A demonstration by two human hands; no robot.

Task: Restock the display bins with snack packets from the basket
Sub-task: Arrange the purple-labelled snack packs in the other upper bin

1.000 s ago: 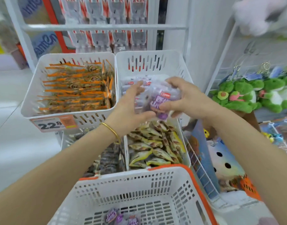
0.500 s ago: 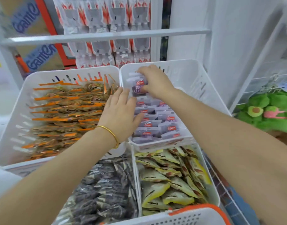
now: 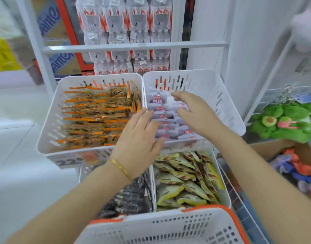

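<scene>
Far left, upper tier: white slotted bin (image 3: 45,138) filled with rows of orange-edged packets (image 3: 91,118), with a blurred price label (image 3: 68,162) reading "22" on its front. Below it, lower tier: dark packets (image 3: 132,196), partly hidden by the left forearm. Centre: left hand (image 3: 139,143), gold bracelet (image 3: 120,169) at the wrist, fingers straight and spread, palm down, fingertips resting on the near rows of purple-and-white snack packets (image 3: 164,118) beside the divide between the two upper bins; nothing gripped. Right of centre, upper tier: second white bin (image 3: 212,88) holding those snack packets in overlapping rows. Right hand (image 3: 197,113) over the far rows, fingers loosely bent, tips against the rearmost packet; pinching or merely touching not determinable, owing to motion blur. Below, lower tier: lower bin (image 3: 225,191) of yellow packets (image 3: 183,180). Bottom centre to right: white basket (image 3: 168,228) with orange rim, just in front of the lower tier, interior out of view. Far right: green plush toys (image 3: 283,122).
</scene>
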